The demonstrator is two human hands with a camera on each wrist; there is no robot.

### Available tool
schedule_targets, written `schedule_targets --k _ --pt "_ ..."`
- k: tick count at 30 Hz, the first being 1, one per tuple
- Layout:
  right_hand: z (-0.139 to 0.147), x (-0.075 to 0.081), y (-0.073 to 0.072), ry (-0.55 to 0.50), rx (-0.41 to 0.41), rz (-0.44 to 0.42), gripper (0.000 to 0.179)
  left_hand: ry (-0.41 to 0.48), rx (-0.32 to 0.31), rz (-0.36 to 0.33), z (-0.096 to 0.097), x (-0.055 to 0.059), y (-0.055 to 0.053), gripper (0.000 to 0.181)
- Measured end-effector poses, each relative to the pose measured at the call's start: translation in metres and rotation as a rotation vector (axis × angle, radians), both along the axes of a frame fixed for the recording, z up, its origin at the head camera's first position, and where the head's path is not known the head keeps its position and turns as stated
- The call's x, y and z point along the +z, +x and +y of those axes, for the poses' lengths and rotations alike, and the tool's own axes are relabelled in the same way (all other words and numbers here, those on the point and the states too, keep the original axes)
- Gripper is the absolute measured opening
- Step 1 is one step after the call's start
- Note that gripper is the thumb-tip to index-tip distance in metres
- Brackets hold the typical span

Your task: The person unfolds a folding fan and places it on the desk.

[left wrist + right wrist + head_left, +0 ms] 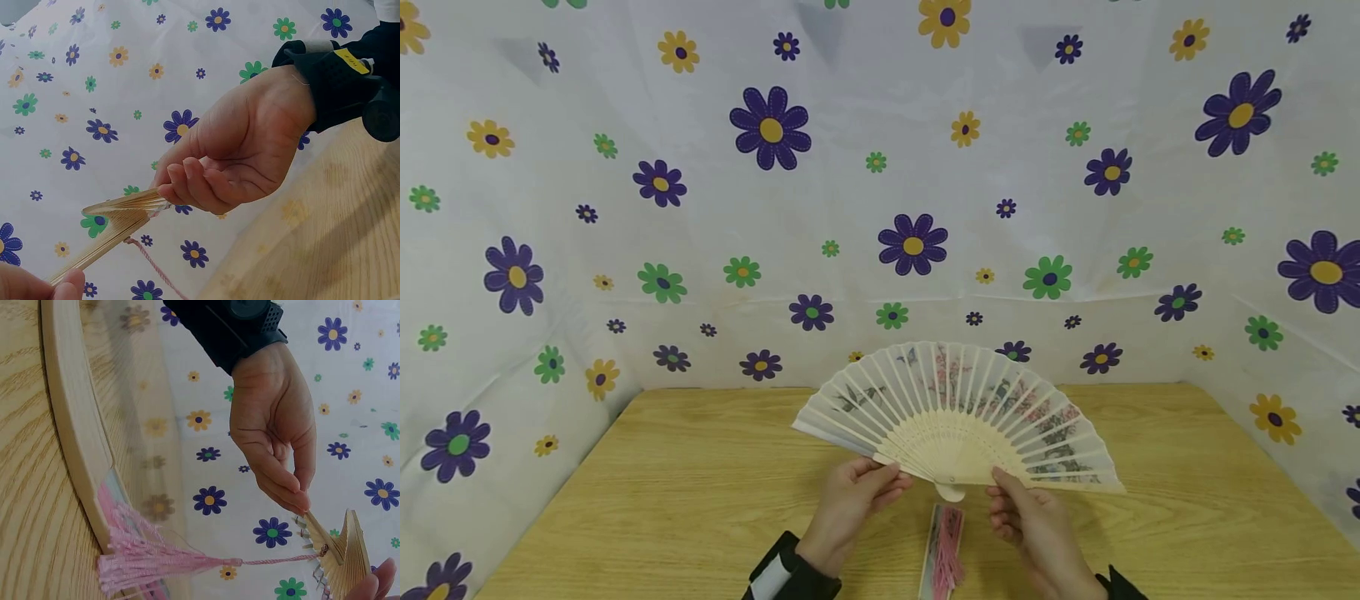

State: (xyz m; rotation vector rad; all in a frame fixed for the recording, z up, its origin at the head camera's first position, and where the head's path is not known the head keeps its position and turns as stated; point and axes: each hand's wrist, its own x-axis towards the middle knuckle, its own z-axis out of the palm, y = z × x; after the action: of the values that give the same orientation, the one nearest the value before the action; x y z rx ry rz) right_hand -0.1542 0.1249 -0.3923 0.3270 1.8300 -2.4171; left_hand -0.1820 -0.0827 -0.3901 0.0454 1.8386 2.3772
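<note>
A folding fan (955,446) with pale wooden ribs and a white leaf, printed with flowers and a butterfly, is spread wide above the table. My left hand (850,504) pinches its left outer rib between thumb and fingers. On the other side, the thumb and fingers of my right hand (1037,525) grip the right outer rib. In the right wrist view, a pink tassel (150,556) hangs on a twisted cord from the fan's pivot end. The left wrist view shows the fan's ribs (119,222) edge-on, with the left hand (231,150) at one side.
A narrow flat piece (928,554) with a pale edge lies on the table behind the tassel; its kind is unclear. The wood-grain table (700,483) is enclosed by a white flower-printed cloth (850,208) at the back and sides.
</note>
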Motion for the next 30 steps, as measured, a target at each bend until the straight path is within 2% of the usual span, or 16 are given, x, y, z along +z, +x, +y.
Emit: schedule_targets --k 4,8,13,17,20,24,27,30 --pt "0.03 -0.002 -0.007 0.091 0.051 -0.031 0.039 0.02 -0.031 -0.009 0.025 -0.008 -0.007 0.012" --pt "0.082 -0.008 -0.021 0.217 0.073 -0.07 0.036 0.027 -0.051 -0.078 0.072 -0.017 -0.023 0.014" --pt "0.144 -0.016 -0.043 0.31 0.098 -0.1 0.035 -0.056 0.007 -0.183 0.136 -0.026 -0.039 0.014" --pt "0.169 -0.023 -0.05 0.366 0.116 -0.129 0.035 -0.117 0.04 -0.272 0.164 -0.033 -0.045 0.012" --pt "0.18 -0.03 -0.05 0.423 0.114 -0.172 0.033 -0.161 0.047 -0.325 0.173 -0.036 -0.044 0.012" --pt "0.19 -0.036 -0.049 0.434 0.099 -0.198 0.032 -0.2 0.043 -0.327 0.175 -0.04 -0.045 0.012" --pt "0.194 -0.038 -0.045 0.437 0.085 -0.216 0.033 -0.253 0.012 -0.31 0.167 -0.043 -0.045 0.01" --pt "0.198 -0.038 -0.035 0.506 0.105 -0.216 0.034 -0.296 -0.045 -0.289 0.149 -0.044 -0.044 0.012"
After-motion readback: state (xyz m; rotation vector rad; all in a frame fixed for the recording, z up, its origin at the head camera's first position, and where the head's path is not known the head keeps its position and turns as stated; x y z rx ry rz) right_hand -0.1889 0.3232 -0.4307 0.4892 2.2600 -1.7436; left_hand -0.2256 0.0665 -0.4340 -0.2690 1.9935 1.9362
